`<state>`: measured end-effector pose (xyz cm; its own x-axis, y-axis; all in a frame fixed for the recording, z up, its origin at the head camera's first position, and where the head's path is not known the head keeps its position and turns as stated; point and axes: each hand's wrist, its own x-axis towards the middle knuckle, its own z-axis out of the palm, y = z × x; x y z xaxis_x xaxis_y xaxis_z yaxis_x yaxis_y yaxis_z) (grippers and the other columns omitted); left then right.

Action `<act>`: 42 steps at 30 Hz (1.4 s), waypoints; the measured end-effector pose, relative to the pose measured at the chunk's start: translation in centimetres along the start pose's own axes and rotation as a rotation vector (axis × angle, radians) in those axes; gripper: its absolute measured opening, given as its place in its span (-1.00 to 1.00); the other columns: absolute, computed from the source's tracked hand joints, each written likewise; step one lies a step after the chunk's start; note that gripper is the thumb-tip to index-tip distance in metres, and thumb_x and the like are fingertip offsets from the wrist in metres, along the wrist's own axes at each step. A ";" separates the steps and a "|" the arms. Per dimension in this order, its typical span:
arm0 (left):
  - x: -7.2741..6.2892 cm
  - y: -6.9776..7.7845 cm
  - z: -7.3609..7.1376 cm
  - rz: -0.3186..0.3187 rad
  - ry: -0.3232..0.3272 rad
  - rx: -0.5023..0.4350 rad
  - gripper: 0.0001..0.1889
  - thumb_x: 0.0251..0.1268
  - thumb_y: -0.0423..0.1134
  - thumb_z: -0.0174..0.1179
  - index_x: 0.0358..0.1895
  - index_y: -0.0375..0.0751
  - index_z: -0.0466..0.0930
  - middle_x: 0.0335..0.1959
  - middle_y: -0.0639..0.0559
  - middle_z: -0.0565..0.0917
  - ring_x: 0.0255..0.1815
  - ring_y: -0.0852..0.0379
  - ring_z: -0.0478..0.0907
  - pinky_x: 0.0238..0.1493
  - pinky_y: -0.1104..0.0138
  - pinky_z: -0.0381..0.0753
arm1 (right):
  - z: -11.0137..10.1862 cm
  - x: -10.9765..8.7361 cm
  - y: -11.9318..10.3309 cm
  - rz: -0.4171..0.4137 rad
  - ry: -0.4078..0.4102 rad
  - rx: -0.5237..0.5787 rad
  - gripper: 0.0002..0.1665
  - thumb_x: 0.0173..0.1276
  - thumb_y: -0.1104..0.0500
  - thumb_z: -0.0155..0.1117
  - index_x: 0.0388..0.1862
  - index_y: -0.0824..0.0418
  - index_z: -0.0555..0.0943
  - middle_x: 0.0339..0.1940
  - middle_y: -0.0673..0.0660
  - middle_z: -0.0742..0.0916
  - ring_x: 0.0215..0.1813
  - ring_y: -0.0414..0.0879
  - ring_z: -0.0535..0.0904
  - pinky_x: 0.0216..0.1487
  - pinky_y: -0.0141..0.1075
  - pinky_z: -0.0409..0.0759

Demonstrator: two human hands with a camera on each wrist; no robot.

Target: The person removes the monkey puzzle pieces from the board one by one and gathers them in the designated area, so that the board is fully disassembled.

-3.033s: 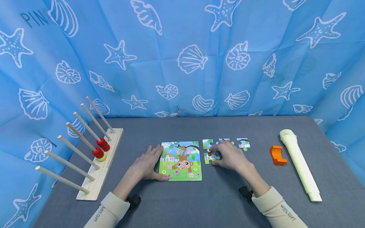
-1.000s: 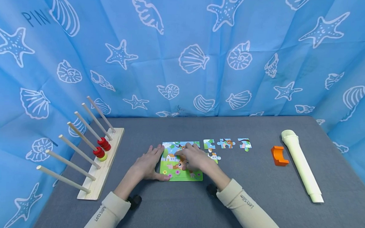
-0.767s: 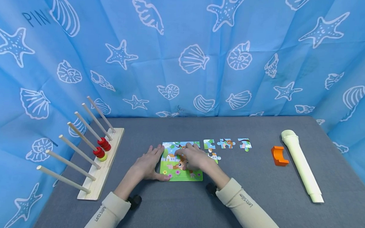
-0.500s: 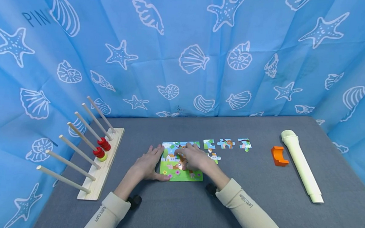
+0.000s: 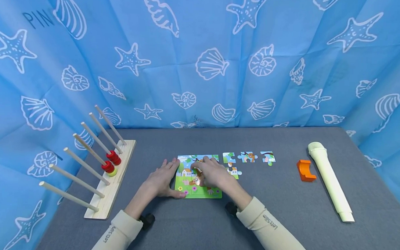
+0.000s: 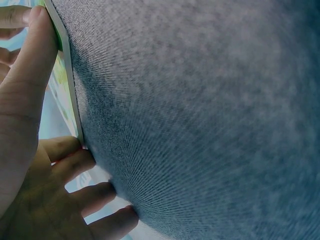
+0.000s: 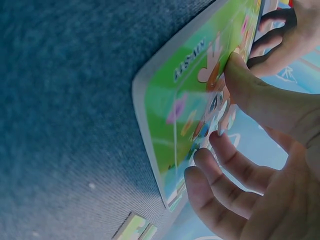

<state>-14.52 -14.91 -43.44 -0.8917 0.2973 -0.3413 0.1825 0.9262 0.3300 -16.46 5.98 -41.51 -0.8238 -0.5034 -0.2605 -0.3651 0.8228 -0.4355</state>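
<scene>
Rack: a pale wooden seven-peg rack [image 5: 106, 199] stands at 9 o'clock, well apart from the flat, square, monkey-printed puzzle board [image 5: 201, 196]. The board is the clock centre; 12 o'clock faces the blue, shell-printed fabric curtain [image 5: 155, 83].

Left hand [image 5: 161, 178]: spread wide along the board's left edge, fingers at the 10 o'clock corner, thumb at the 8 o'clock corner; apparent function, bracing.

Right hand [image 5: 215, 173]: enters from 4 o'clock; thumb and fingertips narrowed on what looks like a small, tilted, printed puzzle piece [image 7: 226, 114] near board centre. Step in hand, as judged: freeing or seating this piece; which cannot be told. Next move: brace the board and tip the piece past its neighbours' edges.

Clearances: four loose, interlocking printed pieces [image 5: 227, 157] at 2 to 3 o'clock crowd the board's right edge. Wrist room lies at 4 to 5 o'clock. The orange, arch-cut block [image 5: 305, 171] and cream, microphone-shaped object [image 5: 330, 181] lie well apart at 3 o'clock.
</scene>
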 end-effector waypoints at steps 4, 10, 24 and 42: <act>0.0 0.0 -0.1 -0.002 -0.001 0.004 0.29 -0.01 0.27 0.53 0.66 -0.25 -0.06 0.68 -0.26 0.08 0.68 -0.39 -0.03 0.47 -0.39 0.22 | -0.1 -0.1 -0.1 -0.004 0.003 -0.005 -0.33 0.25 0.35 0.48 0.30 -0.09 0.59 0.01 0.11 0.60 -0.01 0.00 0.45 0.06 -0.02 0.57; 0.0 0.1 -0.1 0.000 0.001 0.004 0.29 -0.01 0.28 0.53 0.66 -0.24 -0.06 0.68 -0.25 0.07 0.68 -0.39 -0.03 0.47 -0.40 0.22 | -0.1 -0.1 -0.3 -0.014 0.008 -0.029 -0.37 0.28 0.28 0.50 0.30 -0.08 0.59 0.00 0.12 0.58 -0.07 -0.02 0.42 -0.03 -0.07 0.56; 0.0 0.1 0.0 0.005 0.006 0.002 0.30 -0.01 0.28 0.53 0.67 -0.23 -0.07 0.68 -0.25 0.07 0.68 -0.38 -0.04 0.46 -0.40 0.22 | -0.1 -0.1 -0.1 -0.062 0.043 -0.020 -0.48 0.37 0.26 0.42 0.28 -0.03 0.61 -0.10 0.09 0.54 -0.20 -0.06 0.38 -0.22 -0.19 0.45; -0.1 0.0 0.0 0.008 0.001 -0.002 0.30 -0.01 0.27 0.53 0.66 -0.25 -0.05 0.68 -0.27 0.08 0.68 -0.40 -0.04 0.48 -0.38 0.22 | -0.1 -0.5 0.0 -0.114 0.120 -0.026 -0.45 0.29 0.34 0.46 0.25 0.03 0.65 -0.22 0.05 0.54 -0.26 -0.10 0.38 -0.33 -0.28 0.42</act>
<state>-14.41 -14.94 -43.34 -0.8907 0.3047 -0.3373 0.1893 0.9233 0.3342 -16.12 6.25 -41.33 -0.8217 -0.5601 -0.1053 -0.4689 0.7696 -0.4334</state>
